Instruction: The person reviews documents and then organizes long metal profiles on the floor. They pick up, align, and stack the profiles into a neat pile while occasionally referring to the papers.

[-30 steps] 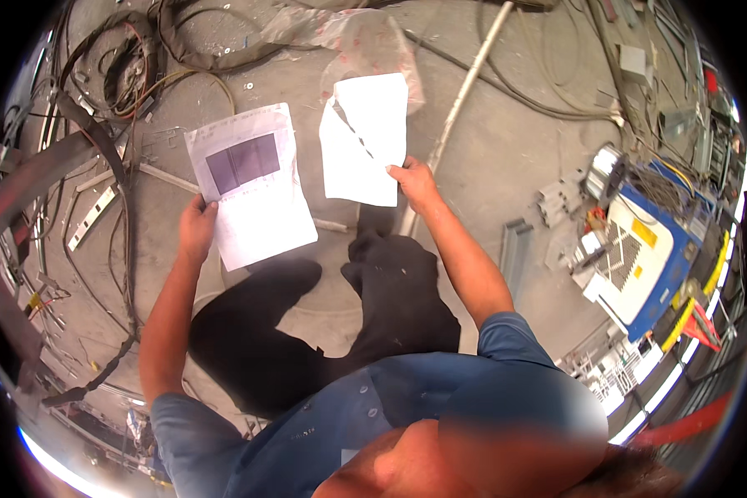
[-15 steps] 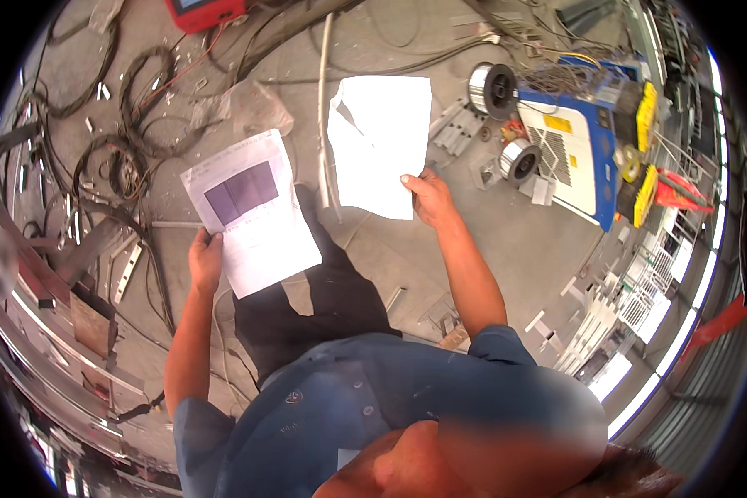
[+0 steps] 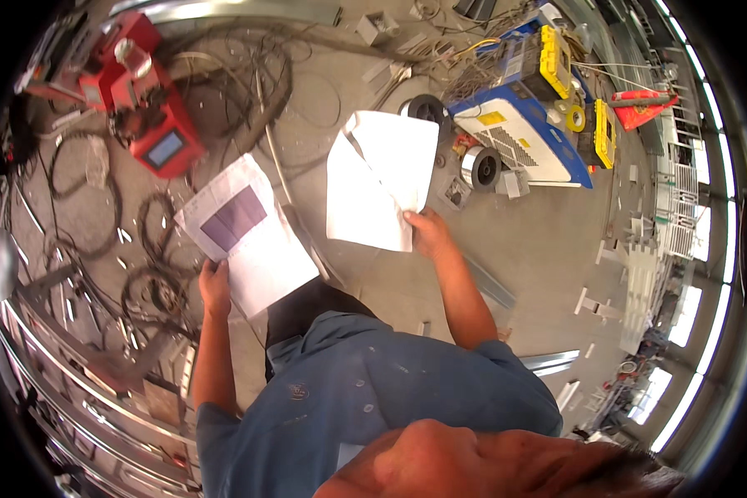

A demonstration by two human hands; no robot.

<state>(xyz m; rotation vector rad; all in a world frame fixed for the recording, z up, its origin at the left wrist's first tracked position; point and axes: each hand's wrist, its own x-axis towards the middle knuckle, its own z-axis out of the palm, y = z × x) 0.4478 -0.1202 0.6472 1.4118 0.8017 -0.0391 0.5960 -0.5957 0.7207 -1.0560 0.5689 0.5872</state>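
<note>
Here we are, a sheet in each hand: my left hand point(image 3: 215, 286) pinches the printed sheet point(image 3: 275, 264) at its lower left edge, thumb on the face, the other fingers mostly tucked behind where I can't tell their spread. Over on the right, my right hand point(image 3: 429, 232) has the white sheet point(image 3: 390, 187) nipped by its lower right edge, thumb on top, fingers largely hidden. Both pages hang over the floor point(image 3: 548, 241), apart, a narrow gap between them. To do this well, I'd say, pinch lightly but surely, thumbs clear of the print, and tip each page flat so nothing sags. Direction now: the printed sheet faces up at me, header end to the upper left, long axis slanting down to the lower right. The white one stands nearly straight up and down the view, top leaning slightly right, with a dark diagonal slit, tear or fold I can't tell.
</note>
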